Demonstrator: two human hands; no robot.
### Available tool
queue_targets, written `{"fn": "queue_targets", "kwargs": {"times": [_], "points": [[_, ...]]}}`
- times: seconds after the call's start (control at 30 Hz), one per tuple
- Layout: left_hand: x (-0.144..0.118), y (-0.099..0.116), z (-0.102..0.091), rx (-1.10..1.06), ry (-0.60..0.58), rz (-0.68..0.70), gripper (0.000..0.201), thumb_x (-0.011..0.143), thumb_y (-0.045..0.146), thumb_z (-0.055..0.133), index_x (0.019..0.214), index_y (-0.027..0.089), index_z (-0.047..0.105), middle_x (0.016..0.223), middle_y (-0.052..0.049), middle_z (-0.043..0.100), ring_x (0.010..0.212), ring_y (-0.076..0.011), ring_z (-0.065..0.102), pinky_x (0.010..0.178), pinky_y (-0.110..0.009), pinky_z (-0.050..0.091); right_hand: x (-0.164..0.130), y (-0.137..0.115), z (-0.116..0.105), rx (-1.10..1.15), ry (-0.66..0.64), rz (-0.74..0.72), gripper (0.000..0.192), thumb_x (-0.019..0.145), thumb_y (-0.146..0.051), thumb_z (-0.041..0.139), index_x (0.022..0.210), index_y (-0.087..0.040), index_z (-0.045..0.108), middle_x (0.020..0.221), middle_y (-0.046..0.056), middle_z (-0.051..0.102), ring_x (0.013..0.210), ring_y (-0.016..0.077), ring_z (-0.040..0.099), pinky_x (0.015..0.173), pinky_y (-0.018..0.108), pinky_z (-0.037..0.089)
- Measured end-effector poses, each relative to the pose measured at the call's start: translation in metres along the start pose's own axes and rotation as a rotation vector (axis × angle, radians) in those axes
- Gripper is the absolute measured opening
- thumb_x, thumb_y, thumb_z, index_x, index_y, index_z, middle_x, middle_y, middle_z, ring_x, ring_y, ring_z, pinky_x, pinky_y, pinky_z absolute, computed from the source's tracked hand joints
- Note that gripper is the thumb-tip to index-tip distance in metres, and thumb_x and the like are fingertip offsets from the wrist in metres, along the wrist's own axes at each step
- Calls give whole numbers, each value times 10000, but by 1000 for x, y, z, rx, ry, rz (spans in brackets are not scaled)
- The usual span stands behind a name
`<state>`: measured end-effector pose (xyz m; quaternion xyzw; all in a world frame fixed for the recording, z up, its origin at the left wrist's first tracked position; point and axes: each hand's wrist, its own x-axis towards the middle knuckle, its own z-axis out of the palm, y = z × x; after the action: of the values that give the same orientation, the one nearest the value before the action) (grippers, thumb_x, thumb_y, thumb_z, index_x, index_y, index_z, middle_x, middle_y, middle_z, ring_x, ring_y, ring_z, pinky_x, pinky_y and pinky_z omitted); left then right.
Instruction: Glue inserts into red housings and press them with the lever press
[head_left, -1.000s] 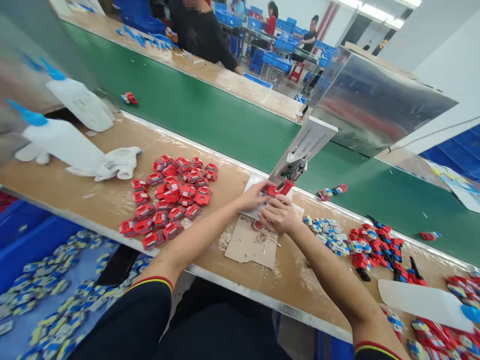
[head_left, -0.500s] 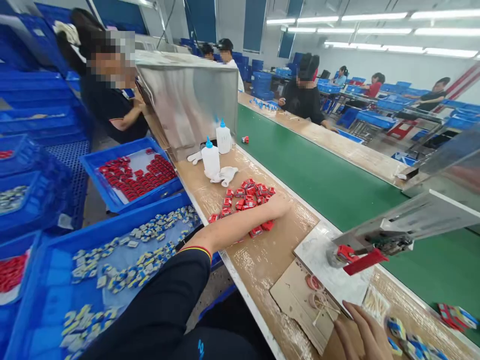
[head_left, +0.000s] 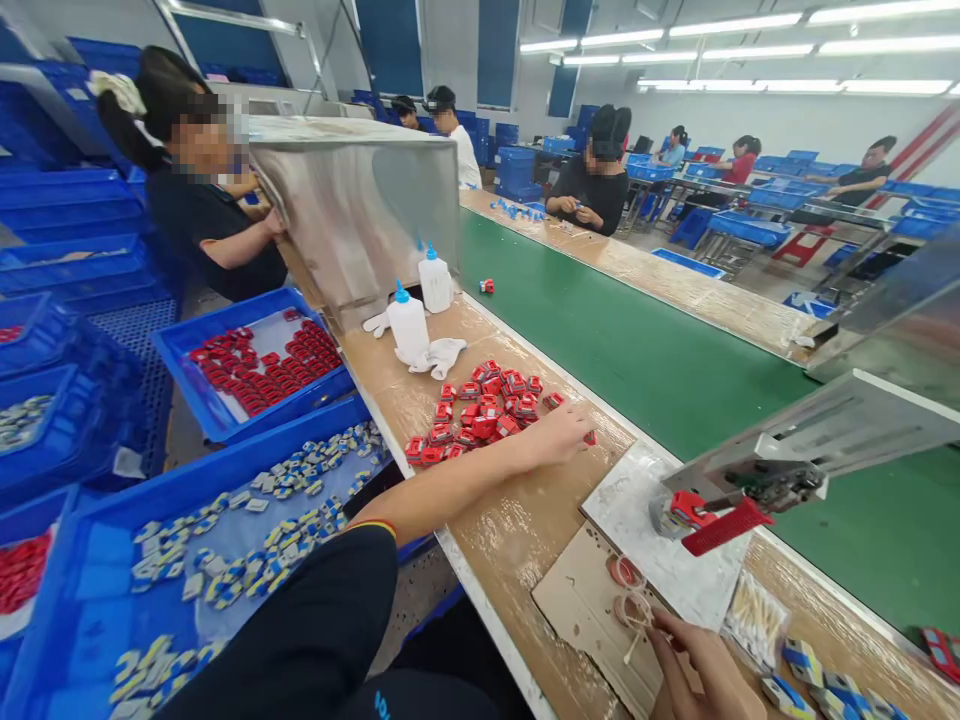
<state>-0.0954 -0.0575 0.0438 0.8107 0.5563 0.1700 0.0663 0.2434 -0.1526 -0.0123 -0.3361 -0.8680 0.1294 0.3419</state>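
Note:
My left hand (head_left: 559, 436) reaches across the bench beside a pile of small red toy-car-like parts (head_left: 487, 405). Its fingers close on one red part (head_left: 590, 438), mostly hidden by them. At the lower right, my right hand (head_left: 701, 665) has its fingertips together at the stick of a cotton swab (head_left: 632, 648), by a small round cup (head_left: 632, 608). A second small cup (head_left: 625, 572) with reddish contents sits just behind, on a piece of cardboard (head_left: 574, 600). Another red part (head_left: 688, 508) is in the metal clamp fixture (head_left: 780, 485).
A green conveyor belt (head_left: 637, 330) runs behind the bench. White bottles (head_left: 409, 325) with blue tips stand by a metal box (head_left: 360, 220). Blue bins (head_left: 97, 560) of parts lie left. Bagged cotton swabs (head_left: 756, 615) and blue-yellow parts (head_left: 802, 660) lie right. Co-workers sit beyond.
My left hand has drawn a red part away from the pile, slightly to the right. My right hand has moved left to the cotton swab, its fingers coming together.

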Motion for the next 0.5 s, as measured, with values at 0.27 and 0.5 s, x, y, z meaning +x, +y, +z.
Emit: {"fn": "queue_targets", "kwargs": {"times": [0.27,0.5], "points": [[-97,42,47,-1411,335,-359,488,891,464,804,1267,226,603,1162,-85,756,897,-183,766,708,-261,602,20,-41,-1,56,-34,114,158,1034,-289,637,952,-221,755,841,38,816,727,175,766,652,269,616],[-112,79,68,-1756,397,-564,483,683,483,983,1022,217,765,884,-19,786,672,-105,693,582,-195,566,17,-38,-8,84,55,294,98,963,-220,710,875,-221,751,770,24,776,680,163,696,634,273,561]]}}
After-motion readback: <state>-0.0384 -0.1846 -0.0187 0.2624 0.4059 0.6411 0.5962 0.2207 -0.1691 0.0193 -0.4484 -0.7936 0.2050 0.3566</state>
